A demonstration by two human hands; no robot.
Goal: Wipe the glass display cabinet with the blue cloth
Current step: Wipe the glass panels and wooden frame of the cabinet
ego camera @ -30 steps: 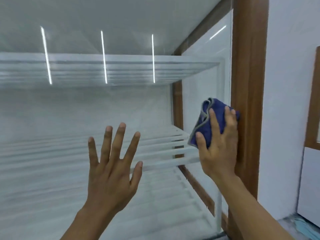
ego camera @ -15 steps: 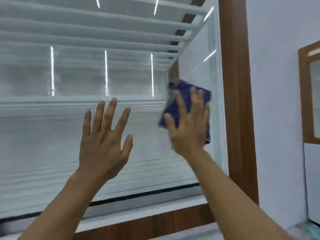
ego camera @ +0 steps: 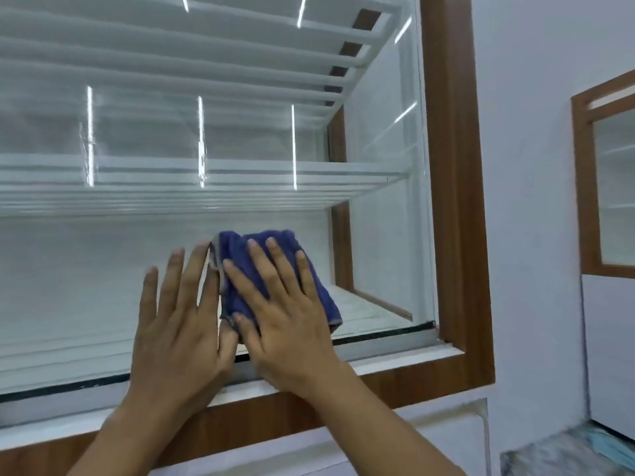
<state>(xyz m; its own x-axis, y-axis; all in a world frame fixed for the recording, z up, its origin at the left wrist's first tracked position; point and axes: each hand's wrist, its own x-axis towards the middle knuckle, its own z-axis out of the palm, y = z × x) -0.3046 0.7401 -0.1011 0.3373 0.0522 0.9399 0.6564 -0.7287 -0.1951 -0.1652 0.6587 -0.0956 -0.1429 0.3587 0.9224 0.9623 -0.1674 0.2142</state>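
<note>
Two hands work the cabinet (ego camera: 453,166) glass: the right hand (ego camera: 285,324) presses the folded cloth (ego camera: 237,255) low on the pane with fingers spread flat, the left hand (ego camera: 175,324) braces beside it, fingers wide. Wiping appears midway; upper glass likely remains.

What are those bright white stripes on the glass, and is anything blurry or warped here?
Head view: the white streaks are lamp reflections on the cabinet glass; the blue cloth, left hand and right hand look slightly soft-edged; also in the head view, the wooden frame bows a little, likely wide-angle distortion.
</note>
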